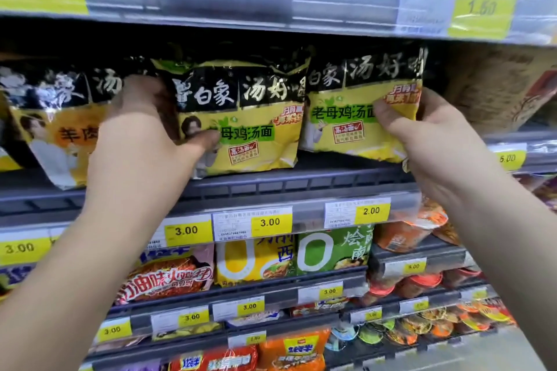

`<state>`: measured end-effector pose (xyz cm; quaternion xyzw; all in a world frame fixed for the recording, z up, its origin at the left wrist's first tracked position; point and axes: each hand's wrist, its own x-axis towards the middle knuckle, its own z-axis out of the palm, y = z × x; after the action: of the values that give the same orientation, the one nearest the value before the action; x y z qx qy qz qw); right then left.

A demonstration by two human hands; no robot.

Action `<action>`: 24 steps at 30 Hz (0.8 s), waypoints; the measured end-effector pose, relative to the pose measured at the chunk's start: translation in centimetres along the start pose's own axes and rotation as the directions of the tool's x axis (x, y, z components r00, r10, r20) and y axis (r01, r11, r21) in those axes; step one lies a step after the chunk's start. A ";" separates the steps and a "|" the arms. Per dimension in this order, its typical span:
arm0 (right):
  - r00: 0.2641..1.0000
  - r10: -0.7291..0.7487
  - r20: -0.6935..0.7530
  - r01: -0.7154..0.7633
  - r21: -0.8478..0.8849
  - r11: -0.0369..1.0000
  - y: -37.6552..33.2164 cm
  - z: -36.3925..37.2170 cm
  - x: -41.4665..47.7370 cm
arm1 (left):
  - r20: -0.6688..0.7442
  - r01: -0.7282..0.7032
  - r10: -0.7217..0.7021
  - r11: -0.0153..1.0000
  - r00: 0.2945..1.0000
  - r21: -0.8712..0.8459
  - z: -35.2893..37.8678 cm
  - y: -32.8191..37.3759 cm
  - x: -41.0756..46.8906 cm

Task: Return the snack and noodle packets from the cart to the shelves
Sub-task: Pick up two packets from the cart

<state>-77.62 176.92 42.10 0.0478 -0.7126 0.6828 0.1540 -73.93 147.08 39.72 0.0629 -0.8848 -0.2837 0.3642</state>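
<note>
Two black-and-yellow noodle packets stand side by side on a grey shelf [301, 182] at eye level. My left hand [147, 135] grips the left edge of the middle noodle packet [250, 117], thumb on its front. My right hand [428, 132] holds the right edge of the right noodle packet [349, 108], which is tilted with its lower right corner lifted off the shelf. An orange-and-black noodle packet [57, 117] stands to the left, partly behind my left hand. The cart is out of view.
An upper shelf edge [271, 0] with yellow price tags hangs close above the packets. Brown packets [497, 90] fill the shelf to the right. Lower shelves hold more noodle packets [259, 262] and cup noodles [404, 235], with price tags along each rail.
</note>
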 end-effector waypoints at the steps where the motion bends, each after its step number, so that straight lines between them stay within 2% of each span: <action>1: 1.000 0.002 -0.008 -0.001 0.014 1.000 0.0 0.1 0.3 | -0.002 -0.017 0.017 1.000 1.000 0.008 0.1 0.0 0.0; 7: 0.999 0.005 -0.050 -0.003 0.047 0.999 0.5 0.8 1.1 | -0.054 0.010 -0.007 0.997 0.999 0.072 0.5 -0.2 0.4; 8: 0.997 0.003 -0.071 -0.002 0.009 1.000 0.5 0.8 0.9 | -0.046 0.014 -0.009 0.994 0.999 0.108 0.4 -0.2 0.4; 10: 0.995 -0.029 -0.096 0.007 -0.219 0.976 0.3 0.5 0.4 | -0.027 -0.001 0.004 0.990 1.000 0.138 0.2 0.0 0.1; 12: 0.992 -0.086 -0.087 0.025 -0.538 0.842 0.2 0.0 -0.1 | -0.010 -0.014 0.015 0.996 1.000 0.085 0.1 0.4 -0.1; 14: 0.983 -0.168 -0.072 0.060 -0.738 0.672 0.0 -0.2 -0.4 | -0.009 -0.027 0.027 0.999 1.000 0.042 0.0 1.0 -0.2; 16: 0.973 -0.223 -0.064 0.079 -0.814 0.575 -0.3 -0.1 -0.5 | -0.007 -0.033 0.033 0.998 0.999 0.052 -0.2 1.2 -0.2; 18: 0.979 -0.194 -0.065 0.040 -0.870 0.492 -0.5 0.1 -0.6 | 0.005 -0.039 0.038 0.995 0.999 0.087 -0.1 1.2 -0.4; 22: 0.983 -0.174 -0.053 -0.016 -0.978 0.207 -0.7 -0.1 -1.0 | -0.010 0.018 -0.017 0.997 1.000 0.079 0.0 1.0 -0.6; 24: 0.981 -0.189 -0.041 -0.012 -0.988 0.153 -1.0 -0.1 -1.5 | -0.010 0.041 -0.040 0.991 0.999 0.126 0.0 0.9 -0.8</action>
<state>-75.96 176.76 42.61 -0.0748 -0.9661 0.0484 0.2424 -73.30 148.10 39.70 0.1048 -0.8982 -0.2344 0.3569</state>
